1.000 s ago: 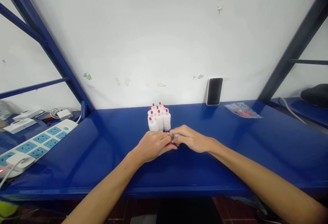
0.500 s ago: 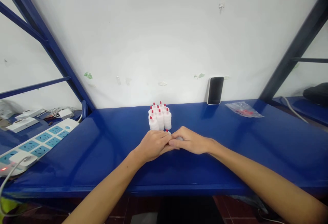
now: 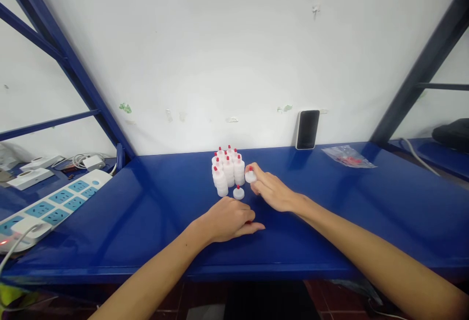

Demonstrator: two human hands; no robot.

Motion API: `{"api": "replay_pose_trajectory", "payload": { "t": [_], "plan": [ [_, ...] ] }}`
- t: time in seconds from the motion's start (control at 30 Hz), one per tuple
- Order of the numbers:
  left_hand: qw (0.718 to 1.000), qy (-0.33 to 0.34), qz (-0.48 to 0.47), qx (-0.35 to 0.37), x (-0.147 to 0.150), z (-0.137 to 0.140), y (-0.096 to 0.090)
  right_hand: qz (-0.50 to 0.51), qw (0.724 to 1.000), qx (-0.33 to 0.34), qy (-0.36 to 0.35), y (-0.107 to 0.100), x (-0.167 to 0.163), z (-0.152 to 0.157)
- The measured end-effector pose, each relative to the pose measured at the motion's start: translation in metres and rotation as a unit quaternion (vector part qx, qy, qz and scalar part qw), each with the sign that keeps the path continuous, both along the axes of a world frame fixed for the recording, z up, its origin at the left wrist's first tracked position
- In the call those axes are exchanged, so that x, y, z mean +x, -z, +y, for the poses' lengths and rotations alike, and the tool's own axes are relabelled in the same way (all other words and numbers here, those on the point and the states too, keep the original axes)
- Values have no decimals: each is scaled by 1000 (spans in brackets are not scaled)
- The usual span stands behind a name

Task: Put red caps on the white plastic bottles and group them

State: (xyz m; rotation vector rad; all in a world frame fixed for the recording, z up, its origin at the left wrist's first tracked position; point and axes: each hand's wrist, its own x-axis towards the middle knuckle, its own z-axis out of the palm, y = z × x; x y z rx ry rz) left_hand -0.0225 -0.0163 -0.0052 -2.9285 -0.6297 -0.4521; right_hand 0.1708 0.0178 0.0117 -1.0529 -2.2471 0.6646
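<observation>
In my right hand (image 3: 273, 190), a white nozzle cap with a red tip (image 3: 251, 177) is pinched upright, just right of several stacked white caps (image 3: 228, 172). A single red-tipped white cap (image 3: 238, 193) stands on the table in front of those stacks. Nearer the table's front edge is my left hand (image 3: 232, 220), its fingers curled and the thumb stretched to the right. A bit of small red piece (image 3: 249, 222) shows between its fingers; the rest of it is hidden.
A blue table (image 3: 164, 232) runs along the white wall. A black-screened device (image 3: 308, 130) leans on the wall, with a clear bag of red pieces (image 3: 348, 157) to its right. At left lies a power strip (image 3: 58, 202) with plugs and cables.
My hands, together before, have come apart. The right moved up with a cap, and the left drew down toward me. The single cap in front of the stacks is now uncovered.
</observation>
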Motion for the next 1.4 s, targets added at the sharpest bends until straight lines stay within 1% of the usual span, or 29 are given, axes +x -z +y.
{"api": "replay_pose_trajectory", "payload": {
  "t": [0.1, 0.23, 0.33, 0.47, 0.57, 0.67, 0.73, 0.8, 0.9, 0.97, 1.17, 1.3, 1.4],
  "plan": [
    [1000, 0, 11, -10, 1, -1, 0, -70, 997, 40, 6, 0, -5, -1],
    [1000, -7, 14, -9, 1, -1, 1, -109, 991, 79, -5, 0, -10, 0],
    [1000, -9, 15, -12, 1, 0, 2, -136, 987, 85, 2, 1, -10, 1],
    [1000, -8, 2, -9, -2, 2, 2, -169, 983, 76, 15, 4, -10, 4],
    [1000, -9, -17, 13, -5, 4, 0, -179, 980, 80, 21, 3, -9, 4],
    [997, -27, -57, 50, -9, 7, -2, -142, 985, 95, 39, -2, -4, 2],
    [990, -47, -95, 88, -10, 8, -3, -85, 993, 82, 14, -6, 0, -1],
    [981, -57, -132, 133, -10, 9, -5, -12, 998, 40, -57, -7, 2, -4],
    [965, -52, -173, 189, -8, 9, -6, 59, 984, -34, -163, -6, 0, -9],
    [960, -44, -186, 205, -8, 9, -6, 61, 977, -57, -196, -5, -4, -12],
    [964, -28, -161, 208, -7, 8, -6, 13, 979, -39, -200, -8, -11, -19],
    [965, -29, -142, 218, -7, 9, -4, -19, 982, -39, -185, -12, -13, -23],
    [962, -35, -145, 230, -6, 9, -3, -32, 983, -37, -175, -14, -14, -24]
  ]
}}
